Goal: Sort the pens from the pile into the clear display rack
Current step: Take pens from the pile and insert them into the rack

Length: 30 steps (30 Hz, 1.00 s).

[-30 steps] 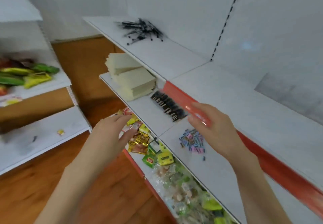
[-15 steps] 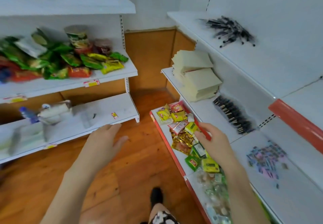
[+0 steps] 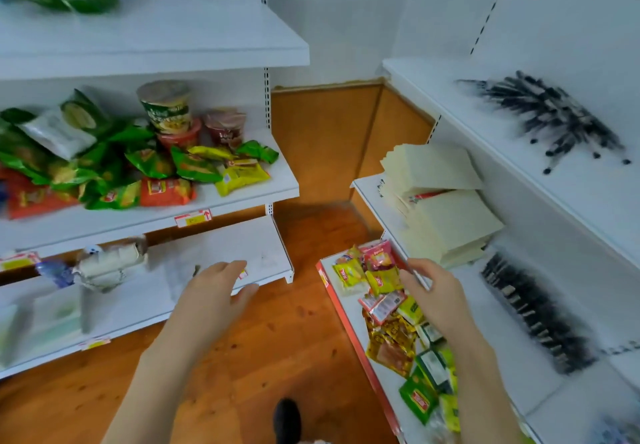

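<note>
A loose pile of black pens (image 3: pixel 550 121) lies on the upper white shelf at the right. One shelf lower, a row of dark pens (image 3: pixel 533 312) lies in a line; I cannot make out a clear rack around it. My left hand (image 3: pixel 211 291) hangs open over the wooden floor, fingers spread, holding nothing. My right hand (image 3: pixel 436 294) hovers above the snack packets on the bottom right shelf, fingers loosely curled and empty. Both hands are well below and left of the pen pile.
Cream paper stacks (image 3: pixel 440 197) sit on the right middle shelf. Snack packets (image 3: pixel 391 312) cover the bottom right shelf with its red edge. The left shelving unit (image 3: pixel 242 55) holds green and red packets and noodle cups (image 3: pixel 166 107). A wooden floor (image 3: pixel 277 332) runs between the units.
The view has swung left and down, away from the right shelving toward the left unit. Both hands dropped from shelf height to over the floor and bottom shelf, still empty.
</note>
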Each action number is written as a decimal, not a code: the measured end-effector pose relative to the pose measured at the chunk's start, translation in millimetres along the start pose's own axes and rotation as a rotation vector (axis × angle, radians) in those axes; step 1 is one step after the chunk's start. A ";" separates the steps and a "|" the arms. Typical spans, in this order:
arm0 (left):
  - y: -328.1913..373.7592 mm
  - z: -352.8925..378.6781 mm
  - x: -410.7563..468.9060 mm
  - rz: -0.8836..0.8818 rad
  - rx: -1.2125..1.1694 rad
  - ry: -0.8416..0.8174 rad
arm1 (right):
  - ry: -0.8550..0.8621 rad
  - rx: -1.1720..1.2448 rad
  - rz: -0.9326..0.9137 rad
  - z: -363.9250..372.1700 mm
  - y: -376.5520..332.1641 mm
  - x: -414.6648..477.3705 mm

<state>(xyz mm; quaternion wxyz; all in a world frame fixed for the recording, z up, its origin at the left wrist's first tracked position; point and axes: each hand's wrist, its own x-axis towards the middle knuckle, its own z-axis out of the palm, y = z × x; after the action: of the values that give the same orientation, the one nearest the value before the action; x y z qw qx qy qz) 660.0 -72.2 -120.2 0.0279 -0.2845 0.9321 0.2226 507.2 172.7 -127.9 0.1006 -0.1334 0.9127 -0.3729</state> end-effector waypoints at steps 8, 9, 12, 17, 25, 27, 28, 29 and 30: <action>-0.2 -24.6 119.7 0.088 -0.042 -0.009 | 0.071 0.036 0.053 12.4 -33.4 91.2; 1.9 -26.6 136.1 0.111 -0.036 -0.024 | 0.078 0.037 0.071 14.3 -35.4 100.2; 11.7 -33.1 189.5 0.218 -0.023 -0.062 | 0.125 0.032 0.125 20.5 -39.7 128.1; 37.3 -49.0 279.9 0.421 -0.035 -0.110 | 0.284 0.027 0.242 27.6 -51.0 171.5; 110.6 -62.1 365.3 0.812 -0.048 -0.214 | 0.500 0.064 0.353 7.5 -80.5 186.4; 133.1 -66.0 373.2 0.888 -0.069 -0.203 | 0.561 0.064 0.338 -6.6 -89.6 185.7; 145.7 -67.4 376.3 0.924 -0.077 -0.210 | 0.589 0.060 0.329 -15.2 -93.6 185.8; 159.0 -68.6 378.6 0.963 -0.093 -0.219 | 0.614 0.057 0.320 -24.7 -97.3 186.5; 172.5 -69.4 380.4 0.996 -0.110 -0.228 | 0.642 0.055 0.312 -34.4 -100.0 187.3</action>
<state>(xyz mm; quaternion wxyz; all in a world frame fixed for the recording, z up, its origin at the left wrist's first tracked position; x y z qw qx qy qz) 253.4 -171.6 -56.9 0.0049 0.2188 0.9326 0.2871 337.5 67.0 -48.8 -0.1318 0.1344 0.8968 -0.4003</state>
